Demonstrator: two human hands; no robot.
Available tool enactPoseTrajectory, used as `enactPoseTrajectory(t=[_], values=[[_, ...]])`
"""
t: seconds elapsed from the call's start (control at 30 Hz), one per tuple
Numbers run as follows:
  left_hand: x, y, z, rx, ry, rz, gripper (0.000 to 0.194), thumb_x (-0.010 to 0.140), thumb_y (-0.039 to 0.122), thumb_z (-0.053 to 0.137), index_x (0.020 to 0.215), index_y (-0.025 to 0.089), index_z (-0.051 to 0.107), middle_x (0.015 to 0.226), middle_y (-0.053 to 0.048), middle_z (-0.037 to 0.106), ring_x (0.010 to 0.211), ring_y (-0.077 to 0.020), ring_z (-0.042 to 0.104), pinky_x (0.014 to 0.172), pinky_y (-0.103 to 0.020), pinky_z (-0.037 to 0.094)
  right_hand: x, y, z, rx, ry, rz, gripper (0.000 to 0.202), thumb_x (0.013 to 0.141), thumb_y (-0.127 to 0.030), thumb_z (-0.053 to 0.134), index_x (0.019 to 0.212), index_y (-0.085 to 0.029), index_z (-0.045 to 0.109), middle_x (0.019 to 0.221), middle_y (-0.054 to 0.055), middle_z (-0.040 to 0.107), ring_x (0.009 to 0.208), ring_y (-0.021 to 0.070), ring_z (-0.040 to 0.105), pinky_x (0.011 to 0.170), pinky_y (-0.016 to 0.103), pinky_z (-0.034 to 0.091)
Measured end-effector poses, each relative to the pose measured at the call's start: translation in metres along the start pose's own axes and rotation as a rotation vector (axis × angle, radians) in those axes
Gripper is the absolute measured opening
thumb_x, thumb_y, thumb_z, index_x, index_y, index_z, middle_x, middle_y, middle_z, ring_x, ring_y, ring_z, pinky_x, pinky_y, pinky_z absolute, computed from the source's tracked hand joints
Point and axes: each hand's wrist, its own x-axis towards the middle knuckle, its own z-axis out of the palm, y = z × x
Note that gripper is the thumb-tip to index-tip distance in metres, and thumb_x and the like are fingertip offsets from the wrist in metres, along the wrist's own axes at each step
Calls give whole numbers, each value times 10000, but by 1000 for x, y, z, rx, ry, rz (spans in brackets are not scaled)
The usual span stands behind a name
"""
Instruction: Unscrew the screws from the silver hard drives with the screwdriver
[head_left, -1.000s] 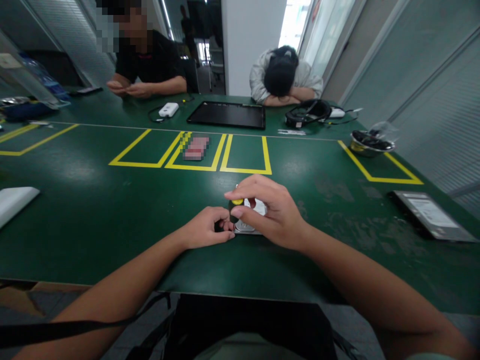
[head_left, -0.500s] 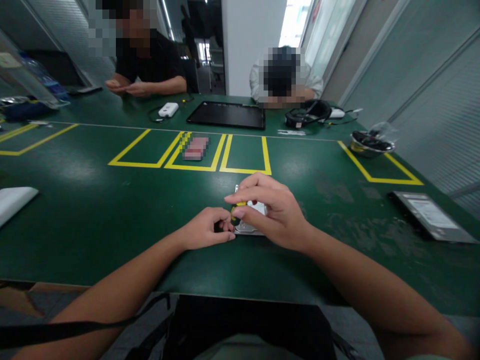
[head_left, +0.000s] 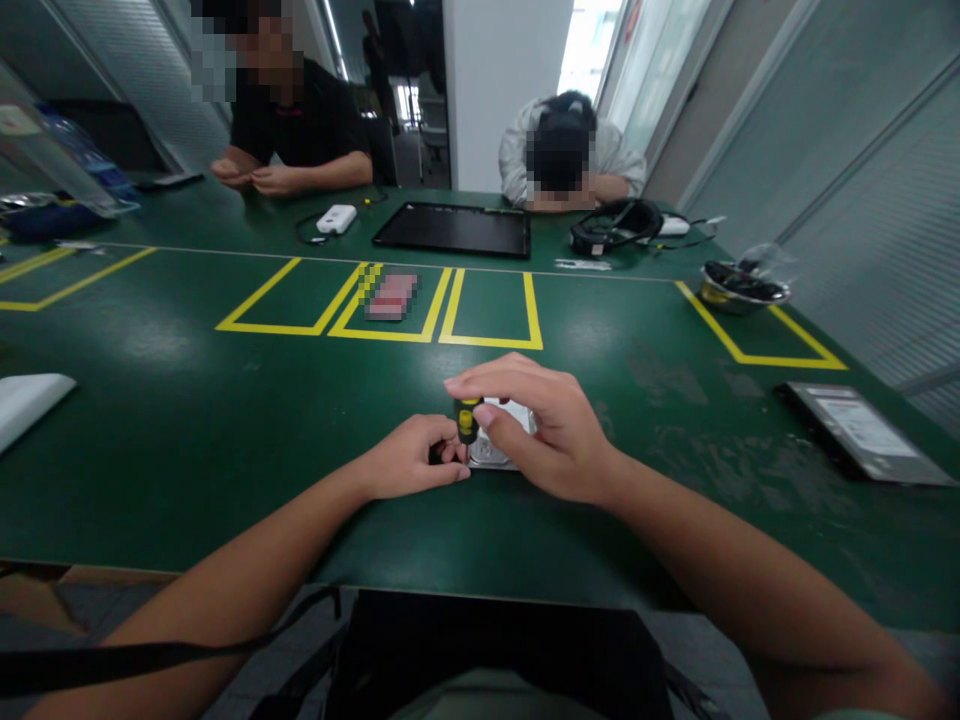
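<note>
A short screwdriver (head_left: 466, 420) with a black and yellow handle stands nearly upright over the left front corner of a silver hard drive (head_left: 491, 455). My right hand (head_left: 551, 425) has its thumb and fingers round the handle from the right and hides much of the drive. At the drive's left edge is my left hand (head_left: 412, 458), fingers curled and thumb against the corner, close to the screwdriver's shaft. The screwdriver's tip is too small to make out.
Another drive (head_left: 862, 430) lies to the right, near a bowl of dark parts (head_left: 742, 290). Yellow tape frames (head_left: 491, 343) mark the green table (head_left: 247, 440). A black panel (head_left: 454, 230), a white adapter (head_left: 337, 219) and two seated people are across the table.
My right hand has shifted slightly and its fingers have loosened and straightened, showing more of the screwdriver handle, which stands more upright. My left hand has stayed in place.
</note>
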Motion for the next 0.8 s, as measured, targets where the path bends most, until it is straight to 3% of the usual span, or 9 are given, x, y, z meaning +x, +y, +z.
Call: enactPoseTrajectory(t=[0.2, 0.37, 0.53, 0.7, 0.8], values=[[-1, 0, 1, 7, 10, -11, 213, 786, 352, 689, 783, 157, 605, 694, 16, 574, 657, -123, 523, 589, -237, 413, -1, 0, 1, -44, 72, 43, 212, 842, -296, 723, 1026, -194, 696, 961, 58, 665, 894, 149, 626, 770, 309, 548], [-1, -3, 2, -25, 12, -21, 256, 791, 381, 682, 750, 154, 572, 703, 8, 598, 652, -123, 542, 585, -242, 422, -1, 0, 2, 9, 12, -16, 248, 927, -149, 545, 1146, -205, 646, 1081, 65, 720, 1055, 165, 651, 929, 376, 526], [0, -1, 1, 4, 27, -13, 236, 785, 383, 678, 775, 160, 599, 689, 7, 592, 669, -138, 553, 613, -258, 449, -1, -1, 4, -55, 69, 33, 220, 866, -291, 690, 1072, -212, 687, 1006, 62, 655, 946, 161, 631, 814, 337, 544], [0, -1, 1, -17, 10, -25, 245, 785, 392, 681, 789, 159, 605, 695, 9, 600, 664, -136, 558, 604, -246, 450, 1, -1, 3, -30, 46, -12, 222, 916, -137, 557, 1105, -184, 663, 1042, 82, 715, 1014, 167, 650, 898, 364, 527], [0, 0, 0, -30, 7, -6, 221, 793, 372, 670, 812, 158, 618, 721, 2, 610, 697, -150, 572, 631, -261, 461, 0, -1, 5, -9, 33, -32, 242, 902, -158, 591, 1136, -183, 646, 1088, 92, 709, 1046, 177, 650, 915, 372, 524]])
